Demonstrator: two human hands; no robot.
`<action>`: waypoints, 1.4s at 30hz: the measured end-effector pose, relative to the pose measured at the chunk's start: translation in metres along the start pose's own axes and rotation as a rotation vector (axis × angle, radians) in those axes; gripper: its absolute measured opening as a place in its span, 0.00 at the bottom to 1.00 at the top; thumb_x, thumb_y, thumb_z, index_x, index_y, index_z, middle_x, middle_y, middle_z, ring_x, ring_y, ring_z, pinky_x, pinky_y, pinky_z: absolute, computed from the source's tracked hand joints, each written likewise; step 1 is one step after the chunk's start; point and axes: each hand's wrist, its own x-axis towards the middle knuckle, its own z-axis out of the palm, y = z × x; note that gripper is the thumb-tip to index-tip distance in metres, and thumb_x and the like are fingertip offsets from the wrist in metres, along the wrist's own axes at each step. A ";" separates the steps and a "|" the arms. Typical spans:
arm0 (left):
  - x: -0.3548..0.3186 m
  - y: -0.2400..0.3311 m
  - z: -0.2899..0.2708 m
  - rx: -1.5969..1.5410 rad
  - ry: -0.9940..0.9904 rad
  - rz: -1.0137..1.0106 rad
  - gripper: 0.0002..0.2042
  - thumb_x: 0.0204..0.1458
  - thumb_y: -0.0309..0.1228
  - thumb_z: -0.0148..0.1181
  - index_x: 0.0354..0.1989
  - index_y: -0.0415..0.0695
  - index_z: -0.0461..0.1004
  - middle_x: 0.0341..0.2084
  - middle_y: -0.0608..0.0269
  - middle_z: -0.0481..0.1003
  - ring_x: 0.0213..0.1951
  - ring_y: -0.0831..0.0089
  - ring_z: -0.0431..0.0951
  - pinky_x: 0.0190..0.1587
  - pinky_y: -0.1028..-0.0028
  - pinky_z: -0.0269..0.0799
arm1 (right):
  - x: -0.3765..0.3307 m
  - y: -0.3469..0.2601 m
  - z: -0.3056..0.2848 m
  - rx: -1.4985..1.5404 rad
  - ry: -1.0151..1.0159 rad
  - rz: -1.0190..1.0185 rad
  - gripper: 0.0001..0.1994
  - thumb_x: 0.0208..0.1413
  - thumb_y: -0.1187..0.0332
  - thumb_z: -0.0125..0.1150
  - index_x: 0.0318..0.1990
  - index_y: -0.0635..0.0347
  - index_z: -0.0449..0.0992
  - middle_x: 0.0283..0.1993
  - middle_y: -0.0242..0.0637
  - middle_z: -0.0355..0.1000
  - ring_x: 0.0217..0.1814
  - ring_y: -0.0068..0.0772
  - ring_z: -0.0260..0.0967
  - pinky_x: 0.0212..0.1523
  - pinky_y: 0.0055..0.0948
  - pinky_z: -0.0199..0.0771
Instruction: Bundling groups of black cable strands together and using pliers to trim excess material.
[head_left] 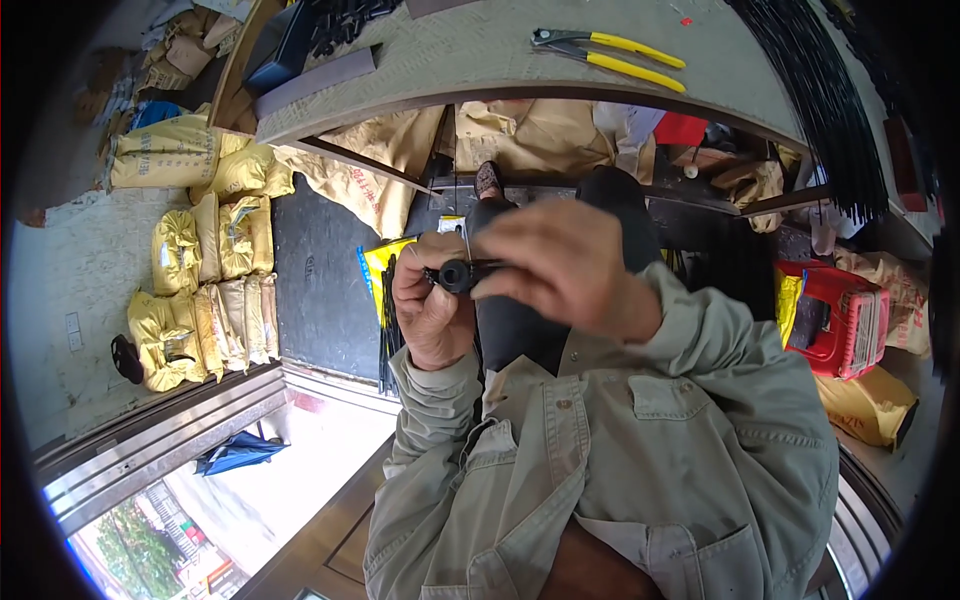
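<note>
With our left hand and right hand both pinched on the small black part held chest-high, we could drop it if the thin wire snags.

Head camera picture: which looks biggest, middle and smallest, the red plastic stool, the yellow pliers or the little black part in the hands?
1. Red plastic stool, biggest.
2. Yellow pliers, long but thin.
3. Little black part, smallest, held between the left hand and right hand.

The part sits nearest the camera, so it is truly tiny.
</note>
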 end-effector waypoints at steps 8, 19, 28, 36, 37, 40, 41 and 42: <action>-0.008 -0.015 0.005 0.125 0.109 0.078 0.14 0.49 0.34 0.56 0.39 0.38 0.66 0.35 0.59 0.67 0.36 0.74 0.69 0.42 0.76 0.64 | -0.009 -0.009 0.009 -0.180 0.205 -0.050 0.14 0.37 0.72 0.67 0.33 0.65 0.71 0.29 0.39 0.71 0.27 0.38 0.70 0.26 0.29 0.69; -0.026 -0.009 0.029 0.722 0.436 -0.126 0.19 0.53 0.21 0.45 0.55 0.33 0.59 0.46 0.51 0.69 0.45 0.70 0.70 0.50 0.75 0.62 | -0.004 0.003 0.027 0.270 0.017 0.336 0.17 0.37 0.80 0.63 0.38 0.64 0.68 0.33 0.40 0.68 0.30 0.37 0.69 0.28 0.27 0.69; -0.028 0.021 0.023 0.468 0.188 0.183 0.18 0.53 0.27 0.48 0.50 0.29 0.60 0.42 0.45 0.72 0.48 0.66 0.70 0.57 0.66 0.56 | -0.028 0.008 0.023 0.165 0.021 -0.041 0.17 0.36 0.84 0.59 0.39 0.67 0.71 0.34 0.41 0.70 0.30 0.36 0.70 0.29 0.26 0.70; -0.028 0.017 0.019 0.836 0.176 0.297 0.16 0.47 0.29 0.57 0.41 0.31 0.65 0.36 0.48 0.74 0.45 0.64 0.73 0.61 0.54 0.43 | -0.026 0.012 0.019 0.249 -0.042 -0.038 0.16 0.38 0.81 0.61 0.39 0.63 0.74 0.33 0.39 0.72 0.32 0.37 0.72 0.30 0.28 0.72; -0.028 0.016 0.016 0.783 0.142 0.288 0.16 0.47 0.29 0.58 0.40 0.32 0.66 0.34 0.50 0.75 0.44 0.64 0.74 0.62 0.54 0.42 | -0.025 0.014 0.018 0.291 -0.061 -0.035 0.17 0.38 0.81 0.61 0.40 0.63 0.74 0.34 0.39 0.72 0.32 0.37 0.72 0.30 0.28 0.72; -0.022 0.013 0.011 0.670 0.079 0.271 0.15 0.45 0.30 0.61 0.38 0.33 0.68 0.31 0.53 0.76 0.42 0.64 0.75 0.62 0.52 0.40 | -0.030 0.022 0.020 0.342 -0.076 -0.022 0.17 0.38 0.81 0.61 0.41 0.62 0.75 0.34 0.39 0.72 0.33 0.36 0.72 0.30 0.28 0.73; -0.019 0.013 0.012 0.645 0.041 0.242 0.15 0.44 0.30 0.62 0.37 0.34 0.69 0.30 0.55 0.76 0.41 0.64 0.75 0.62 0.52 0.40 | -0.031 0.025 0.021 0.369 -0.081 -0.016 0.17 0.38 0.81 0.61 0.41 0.62 0.75 0.34 0.39 0.72 0.33 0.36 0.73 0.30 0.28 0.73; -0.016 0.014 0.013 0.622 0.003 0.213 0.14 0.43 0.31 0.63 0.35 0.35 0.69 0.29 0.57 0.76 0.40 0.65 0.76 0.61 0.52 0.40 | -0.030 0.024 0.021 0.367 -0.085 -0.011 0.17 0.38 0.81 0.61 0.41 0.62 0.75 0.34 0.39 0.72 0.33 0.36 0.73 0.30 0.28 0.73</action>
